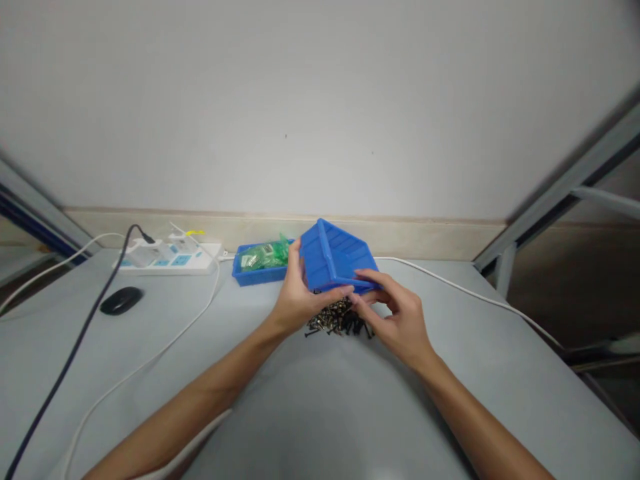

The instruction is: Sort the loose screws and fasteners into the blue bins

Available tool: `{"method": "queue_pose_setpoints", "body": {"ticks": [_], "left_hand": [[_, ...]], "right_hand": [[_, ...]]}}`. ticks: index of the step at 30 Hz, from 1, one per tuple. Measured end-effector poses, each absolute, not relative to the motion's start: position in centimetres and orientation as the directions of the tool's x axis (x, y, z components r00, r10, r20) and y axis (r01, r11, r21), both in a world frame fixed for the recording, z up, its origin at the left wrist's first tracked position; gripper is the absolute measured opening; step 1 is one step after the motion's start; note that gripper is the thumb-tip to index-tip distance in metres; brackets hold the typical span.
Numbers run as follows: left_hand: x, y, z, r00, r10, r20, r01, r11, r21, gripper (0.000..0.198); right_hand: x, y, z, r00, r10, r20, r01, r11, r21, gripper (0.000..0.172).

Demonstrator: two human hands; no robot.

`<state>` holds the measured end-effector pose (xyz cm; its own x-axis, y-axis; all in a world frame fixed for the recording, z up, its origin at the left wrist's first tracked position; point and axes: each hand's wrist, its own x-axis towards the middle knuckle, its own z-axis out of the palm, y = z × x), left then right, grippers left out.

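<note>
A blue plastic bin is tipped up with its underside facing me, its open mouth toward the table. My left hand grips its left side, fingers wrapped on the edge. My right hand holds the lower right rim with thumb and fingers pinched on it. Under the bin's mouth a heap of several small dark screws lies on the grey table, between my two hands.
A second blue bin with green packets stands behind, on the left. Further left lie a white power strip with plugs, a black oval object, and black and white cables. A metal frame post rises at right.
</note>
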<state>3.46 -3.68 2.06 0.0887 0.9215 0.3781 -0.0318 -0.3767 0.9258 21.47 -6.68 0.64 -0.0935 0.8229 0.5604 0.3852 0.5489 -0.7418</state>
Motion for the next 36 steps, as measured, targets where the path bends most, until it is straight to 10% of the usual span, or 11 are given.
{"method": "queue_pose_setpoints", "body": {"ticks": [5, 14, 23, 36], "left_hand": [[3.7, -2.6, 0.4, 0.265, 0.856, 0.444, 0.359, -0.515, 0.779, 0.083], [3.9, -3.3, -1.6, 0.507, 0.726, 0.465, 0.654, -0.675, 0.341, 0.056], [3.6, -4.3, -0.9, 0.520, 0.723, 0.455, 0.649, -0.681, 0.340, 0.049], [-5.8, -6.5, -1.5, 0.109, 0.923, 0.368, 0.796, -0.302, 0.524, 0.020]], "right_hand": [[25.2, -5.1, 1.4, 0.176, 0.819, 0.546, 0.495, 0.406, -0.768, 0.036], [29.7, -3.3, -0.6, 0.124, 0.915, 0.385, 0.924, 0.034, -0.380, 0.028], [28.1, -3.2, -1.0, 0.066, 0.899, 0.434, 0.795, 0.215, -0.567, 0.033], [15.1, 0.4, 2.8, -0.565, 0.695, 0.446, 0.670, 0.701, -0.244, 0.029]]}}
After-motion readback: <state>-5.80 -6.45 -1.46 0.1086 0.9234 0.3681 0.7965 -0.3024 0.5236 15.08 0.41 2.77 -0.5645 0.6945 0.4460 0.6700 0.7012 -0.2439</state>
